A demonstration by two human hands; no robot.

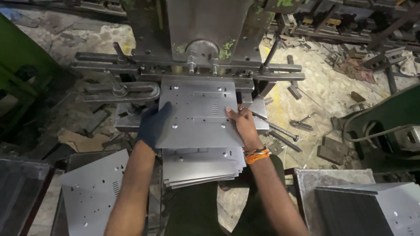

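Dark-gloved left hand grips the left edge of a punched steel sheet at frame centre; the bare right hand presses fingers flat on its right edge. Beneath lies a sheet stack; above stands the press.

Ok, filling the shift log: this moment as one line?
left hand gloved, gripping sheet edge | right hand bare, on metal sheet | sheet at press | stack below
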